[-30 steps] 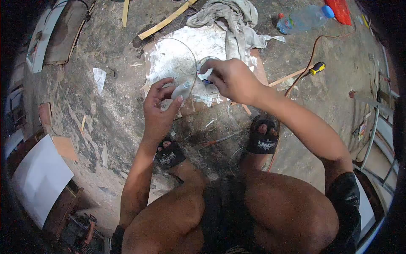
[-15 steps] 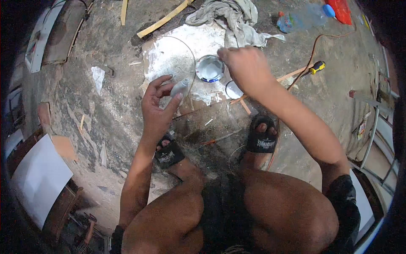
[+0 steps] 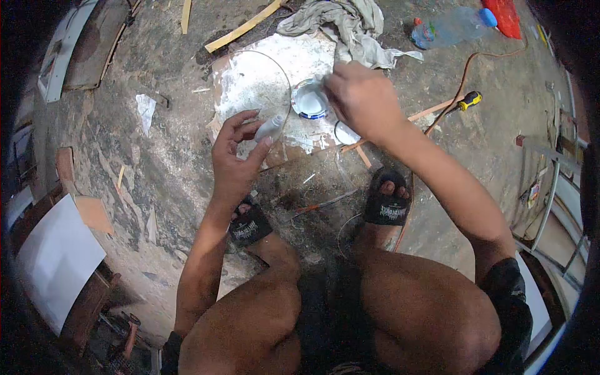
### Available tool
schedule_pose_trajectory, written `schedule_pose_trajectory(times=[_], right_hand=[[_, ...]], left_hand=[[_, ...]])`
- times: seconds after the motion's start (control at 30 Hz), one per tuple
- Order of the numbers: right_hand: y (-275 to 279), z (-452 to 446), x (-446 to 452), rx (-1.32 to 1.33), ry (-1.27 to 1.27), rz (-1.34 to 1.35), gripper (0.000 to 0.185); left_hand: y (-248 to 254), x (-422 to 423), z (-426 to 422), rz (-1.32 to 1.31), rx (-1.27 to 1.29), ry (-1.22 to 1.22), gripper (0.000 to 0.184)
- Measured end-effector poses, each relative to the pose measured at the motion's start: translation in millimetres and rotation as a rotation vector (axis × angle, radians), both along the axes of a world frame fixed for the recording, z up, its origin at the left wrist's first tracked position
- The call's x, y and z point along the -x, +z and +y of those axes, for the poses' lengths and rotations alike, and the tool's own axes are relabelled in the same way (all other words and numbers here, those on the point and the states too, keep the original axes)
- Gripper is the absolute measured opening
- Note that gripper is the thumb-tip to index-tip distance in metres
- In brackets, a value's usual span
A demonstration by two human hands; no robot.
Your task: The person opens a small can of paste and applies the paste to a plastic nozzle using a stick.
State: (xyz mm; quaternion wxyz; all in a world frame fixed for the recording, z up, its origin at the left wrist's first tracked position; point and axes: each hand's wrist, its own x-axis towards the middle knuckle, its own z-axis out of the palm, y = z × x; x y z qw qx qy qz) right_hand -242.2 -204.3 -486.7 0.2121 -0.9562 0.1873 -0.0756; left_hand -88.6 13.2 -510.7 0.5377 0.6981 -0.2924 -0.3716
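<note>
While left hand [image 3: 236,153] is holding small bottle [image 3: 269,129], left of open can [image 3: 310,100] sitting on white-stained board [image 3: 253,81], right hand [image 3: 365,103] is hanging by can's right rim; blurred, can't tell its grip.

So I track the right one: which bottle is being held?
The small whitish bottle, in the left hand; the large clear bottle with the blue cap lies on the floor.
</note>
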Motion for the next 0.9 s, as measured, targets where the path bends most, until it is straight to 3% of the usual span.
schedule_pose_trajectory(times=[0.03, 0.13, 0.23, 0.57, 0.77, 0.9], right_hand=[[2, -1, 2, 0.111, 0.09, 0.036, 0.017], [-8, 9, 5, -0.198, 0.065, -0.028, 0.017], [-6, 10, 3, -0.256, -0.179, -0.128, 0.017], [-4, 5, 36, -0.368, -0.426, -0.301, 0.021], [5, 14, 43, -0.473, -0.563, -0.28, 0.023], [18, 18, 42, -0.473, -0.579, -0.272, 0.023]], left_hand=[[-2, -1, 1, -0.001, -0.006, -0.004, 0.05], [-3, -4, 2, -0.016, -0.022, -0.04, 0.051], [-3, -3, 1, -0.042, -0.017, -0.065, 0.051], [-6, 1, -7, -0.179, -0.018, -0.105, 0.05], [-4, 8, -18, -0.208, -0.038, -0.062, 0.045], [-9, 10, -19, -0.183, -0.037, -0.049, 0.051]])
